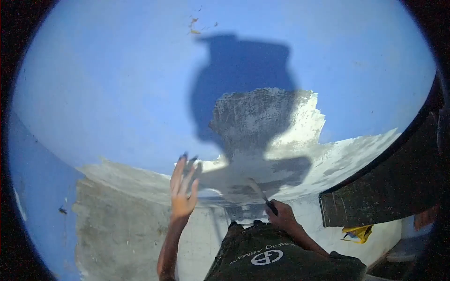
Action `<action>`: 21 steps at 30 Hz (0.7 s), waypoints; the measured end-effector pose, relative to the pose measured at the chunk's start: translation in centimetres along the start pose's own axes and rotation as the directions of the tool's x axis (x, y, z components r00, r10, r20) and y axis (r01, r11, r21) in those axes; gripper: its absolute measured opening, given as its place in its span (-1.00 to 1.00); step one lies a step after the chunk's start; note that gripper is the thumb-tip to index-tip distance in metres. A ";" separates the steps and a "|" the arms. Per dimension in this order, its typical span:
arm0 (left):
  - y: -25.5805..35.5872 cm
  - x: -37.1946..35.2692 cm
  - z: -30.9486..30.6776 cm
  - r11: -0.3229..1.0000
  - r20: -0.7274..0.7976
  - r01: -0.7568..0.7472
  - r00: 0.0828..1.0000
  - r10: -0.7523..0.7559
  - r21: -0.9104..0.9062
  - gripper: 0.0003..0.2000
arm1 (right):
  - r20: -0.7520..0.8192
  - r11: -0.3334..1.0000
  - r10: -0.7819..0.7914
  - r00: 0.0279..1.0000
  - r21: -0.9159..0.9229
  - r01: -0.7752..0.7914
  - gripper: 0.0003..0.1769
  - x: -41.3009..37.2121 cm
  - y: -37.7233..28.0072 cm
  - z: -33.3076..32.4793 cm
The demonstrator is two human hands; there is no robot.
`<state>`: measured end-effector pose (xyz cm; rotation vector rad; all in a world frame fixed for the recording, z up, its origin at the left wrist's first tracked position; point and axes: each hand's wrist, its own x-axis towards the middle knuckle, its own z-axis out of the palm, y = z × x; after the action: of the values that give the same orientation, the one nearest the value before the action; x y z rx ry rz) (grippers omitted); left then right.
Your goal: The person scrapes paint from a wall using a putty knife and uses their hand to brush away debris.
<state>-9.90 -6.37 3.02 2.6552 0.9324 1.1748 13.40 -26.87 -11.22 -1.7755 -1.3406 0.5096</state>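
My left hand (183,187) is raised at the blue wall (131,93), fingers apart and pointing up, with nothing in it; the fingertips are at or close to the wall, and I cannot tell if they touch. To the right, my right hand (281,215) is closed round the dark handle of a scraper (257,189). Its blade points up and left, over the grey and white bare band of the wall. Above it is a bare patch (255,114) with ragged edges of blue paint. A shadow of a head and shoulders falls across the patch.
A dark panel (375,201) stands at the right, with a yellow item (360,233) below it. A grey bare area (117,225) covers the lower left wall. Small tan marks (194,27) show near the top. My dark shirt (286,262) fills the bottom.
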 end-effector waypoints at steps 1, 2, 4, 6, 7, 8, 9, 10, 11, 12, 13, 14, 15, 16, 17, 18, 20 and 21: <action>1.2 2.5 0.8 0.989 -0.044 -0.145 0.988 0.145 0.014 -0.58 | 0.063 0.998 -0.063 0.996 -0.026 0.064 -0.72 0.8 0.0 0.1; 2.5 4.8 1.8 0.958 -0.085 -0.286 0.954 0.287 0.034 -0.57 | 0.080 0.997 -0.066 0.995 -0.032 0.069 -0.72 1.7 -0.2 0.0; 6.1 9.4 2.9 0.882 0.033 -0.439 0.897 0.440 0.171 -0.56 | 0.283 0.907 -0.307 0.909 -0.203 0.369 -0.68 3.8 -1.0 0.0; 7.4 12.9 4.4 0.810 -0.050 -0.516 0.835 0.548 0.278 -0.50 | 0.340 0.879 -0.385 0.858 -0.148 0.453 -0.67 3.8 -1.1 -0.1; 6.8 14.4 4.3 0.817 -0.054 -0.504 0.841 0.538 0.282 -0.50 | 0.381 0.930 -0.258 0.888 -0.151 0.335 -0.69 3.1 -0.9 -0.1; 5.8 15.7 3.8 0.817 -0.148 -0.405 0.855 0.498 0.410 -0.47 | 0.418 0.963 -0.129 0.899 -0.163 0.214 -0.72 2.5 -0.6 -0.3; 5.1 16.2 3.4 0.802 -0.244 -0.289 0.851 0.465 0.523 -0.45 | 0.425 0.980 -0.097 0.900 -0.117 0.161 -0.67 1.8 -0.3 -0.9; 4.3 16.1 3.2 0.803 -0.245 -0.280 0.855 0.458 0.526 -0.45 | 0.434 0.979 -0.099 0.896 -0.117 0.165 -0.67 0.6 0.8 -1.2; 3.3 15.7 3.3 0.919 -0.473 -0.094 0.834 0.282 0.382 -0.46 | 0.377 0.987 0.033 0.926 -0.157 0.029 -0.66 -1.1 2.3 -1.2; 2.3 15.2 3.8 0.979 -0.651 0.068 0.755 0.077 0.194 -0.47 | 0.314 0.977 0.165 0.935 -0.184 -0.110 -0.64 -2.7 3.8 -1.1; 1.6 14.0 5.0 0.977 -0.646 0.069 0.759 0.081 0.203 -0.47 | 0.320 0.978 0.162 0.933 -0.175 -0.109 -0.64 -4.2 4.9 -1.2; 0.8 11.7 7.0 0.971 -0.577 0.037 0.809 0.110 0.237 -0.49 | 0.260 0.958 0.245 0.934 -0.216 -0.191 -0.62 -5.7 6.1 -1.5; -0.1 8.8 9.0 0.964 -0.505 0.014 0.854 0.126 0.264 -0.52 | 0.205 0.927 0.328 0.922 -0.260 -0.271 -0.60 -7.0 7.2 -2.2; -1.4 5.5 10.9 0.941 -0.360 -0.099 0.907 0.219 0.324 -0.52 | 0.229 0.925 0.329 0.916 -0.273 -0.265 -0.60 -7.9 8.5 -3.0; -2.7 2.0 12.7 0.907 -0.203 -0.220 0.930 0.307 0.360 -0.53 | 0.234 0.890 0.413 0.880 -0.307 -0.336 -0.60 -8.5 9.8 -3.4; -3.7 -1.6 13.8 0.919 -0.022 -0.242 0.965 0.262 0.312 -0.54 | 0.229 0.850 0.492 0.840 -0.335 -0.406 -0.59 -8.9 10.5 -3.6; -3.4 -8.5 14.6 0.993 0.116 -0.117 0.987 0.115 0.009 -0.66 | 0.170 0.863 0.444 0.880 -0.343 -0.370 -0.57 -7.9 9.9 -4.3; -3.2 -11.7 14.2 0.973 0.353 0.119 0.935 -0.043 -0.197 -0.75 | 0.243 0.884 0.466 0.851 -0.110 -0.454 -0.55 -7.2 10.2 -4.5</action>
<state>-7.61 -8.23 -15.36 2.5048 0.7934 0.7080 20.16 -36.03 -18.05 -2.1380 -1.0932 1.0151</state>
